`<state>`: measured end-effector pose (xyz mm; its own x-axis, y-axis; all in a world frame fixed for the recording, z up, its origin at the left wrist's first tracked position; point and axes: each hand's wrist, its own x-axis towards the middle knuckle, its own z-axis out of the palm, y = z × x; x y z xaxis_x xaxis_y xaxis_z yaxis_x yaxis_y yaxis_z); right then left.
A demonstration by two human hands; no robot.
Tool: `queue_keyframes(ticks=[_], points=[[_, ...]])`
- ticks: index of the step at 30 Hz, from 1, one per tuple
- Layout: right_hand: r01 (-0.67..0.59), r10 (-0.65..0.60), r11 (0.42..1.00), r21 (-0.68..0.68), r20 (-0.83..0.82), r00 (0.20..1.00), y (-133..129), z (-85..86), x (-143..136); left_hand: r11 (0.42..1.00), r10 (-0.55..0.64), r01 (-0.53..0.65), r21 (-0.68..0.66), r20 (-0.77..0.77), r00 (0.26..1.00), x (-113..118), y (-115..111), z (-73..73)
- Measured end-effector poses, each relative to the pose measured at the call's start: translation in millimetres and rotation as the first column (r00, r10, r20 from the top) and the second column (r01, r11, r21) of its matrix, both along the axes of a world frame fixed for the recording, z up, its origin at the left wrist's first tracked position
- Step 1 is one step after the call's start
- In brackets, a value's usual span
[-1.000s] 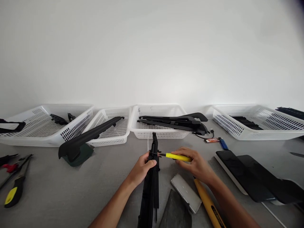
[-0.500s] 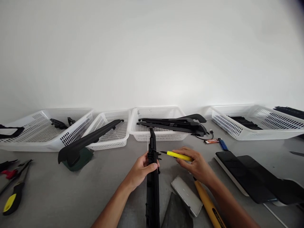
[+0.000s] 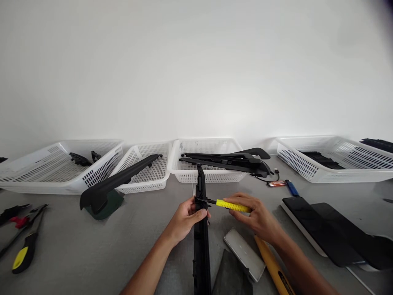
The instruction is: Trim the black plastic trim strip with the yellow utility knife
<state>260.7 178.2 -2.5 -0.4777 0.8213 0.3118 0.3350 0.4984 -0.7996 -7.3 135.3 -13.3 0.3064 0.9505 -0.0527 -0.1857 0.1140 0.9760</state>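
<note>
Near left: yellow-black handle. Far left: basket with black bits. Near centre: left hand clamped on black strip, pointing toward middle basket. To right: yellow knife clamped in right hand, blade over strip's far part; cannot tell if touching. Hands apart. Near right: orange handle, then black slab.
</note>
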Motion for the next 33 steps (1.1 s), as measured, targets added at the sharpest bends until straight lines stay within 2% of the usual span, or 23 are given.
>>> queue_keyframes(ticks=[14, 19, 24, 33], points=[[-0.025, 0.024, 0.999, -0.021, -0.036, 0.999, -1, 2.2, 2, 1.000, 0.023, -0.023, -0.012, 0.014, 1.000, 2, 0, 2.4], [0.028, -0.027, 0.999, 0.018, -0.057, 0.998, -4, 3.2, -5, 1.000, 0.018, -0.018, -0.016, 0.022, 1.000, 2, 0, 0.7], [-0.015, 0.016, 1.000, 0.024, -0.041, 0.999, -5, 2.0, -8, 1.000, 0.021, -0.021, -0.012, 0.010, 1.000, 3, 0, 1.1], [-0.045, 0.044, 0.998, -0.049, -0.026, 0.999, 0, 4.4, 4, 1.000, 0.025, -0.025, -0.008, -0.006, 1.000, 2, 0, 6.1]])
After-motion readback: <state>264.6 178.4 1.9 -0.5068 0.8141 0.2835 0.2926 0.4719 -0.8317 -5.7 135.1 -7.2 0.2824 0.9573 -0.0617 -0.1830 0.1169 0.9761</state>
